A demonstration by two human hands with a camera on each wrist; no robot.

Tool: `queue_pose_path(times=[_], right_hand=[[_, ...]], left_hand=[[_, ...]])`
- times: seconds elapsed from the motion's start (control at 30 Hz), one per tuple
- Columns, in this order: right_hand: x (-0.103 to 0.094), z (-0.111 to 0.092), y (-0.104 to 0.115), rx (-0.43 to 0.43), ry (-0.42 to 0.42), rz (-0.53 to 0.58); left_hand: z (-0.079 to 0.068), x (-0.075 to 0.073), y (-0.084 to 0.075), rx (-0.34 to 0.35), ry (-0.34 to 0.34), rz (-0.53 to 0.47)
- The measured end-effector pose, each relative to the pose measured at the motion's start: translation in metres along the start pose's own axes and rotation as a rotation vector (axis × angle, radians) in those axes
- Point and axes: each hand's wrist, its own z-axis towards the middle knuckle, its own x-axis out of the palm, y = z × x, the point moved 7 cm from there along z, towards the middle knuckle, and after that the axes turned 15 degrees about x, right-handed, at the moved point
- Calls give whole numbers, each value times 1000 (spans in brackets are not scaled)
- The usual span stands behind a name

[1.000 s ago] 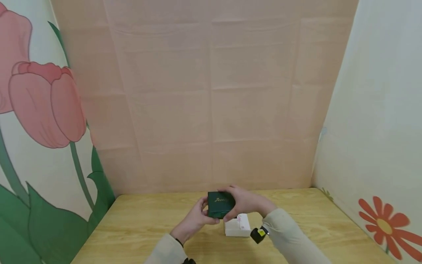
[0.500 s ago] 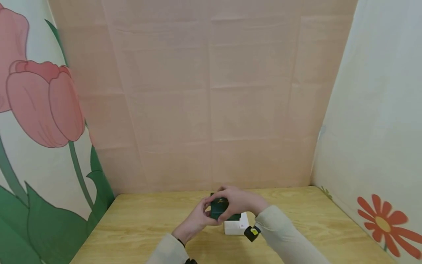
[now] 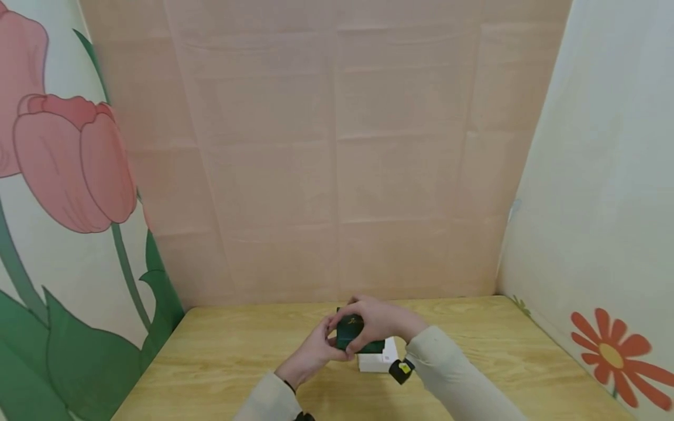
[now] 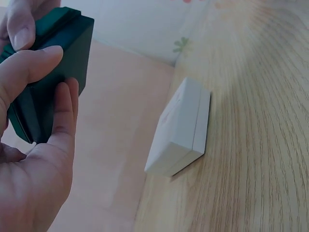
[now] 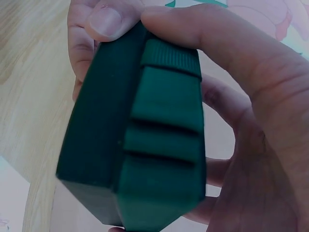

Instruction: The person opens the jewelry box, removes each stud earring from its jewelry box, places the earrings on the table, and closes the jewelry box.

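A dark green jewellery box with gold lettering on top is held up over the table between both hands. My left hand grips its left end, thumb on the near side and fingers behind, as the left wrist view shows on the box. From above, my right hand arches across the lid and holds it, covering most of the lettering. In the right wrist view a folded ribbon with a ribbed band runs along one side of the box. The lid looks closed down on the base.
A white box with a lid lies on the wooden table, just below and right of the green one. A pink cloth wall stands at the back, with flower-patterned walls at left and right.
My right hand has slid left over the lid, covering more lettering, and the green box has shifted slightly right. In the last half second both hands stay nearly still.
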Motion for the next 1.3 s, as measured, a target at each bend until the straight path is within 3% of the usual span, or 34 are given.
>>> queue_pose_path(times=[0.2,0.83,1.03,1.3], right_hand=[[-2,-2,0,-8,-6,40],[-11,-4,2,-50,-61,11],[-22,-9,1,-58,-76,89],[-48,-22,-19,-44,-197,203]], left_hand=[[1,0,-1,-8,6,7],[3,-1,-1,4,11,35],[2,-3,3,-6,9,33],[2,-7,1,-4,-20,69]])
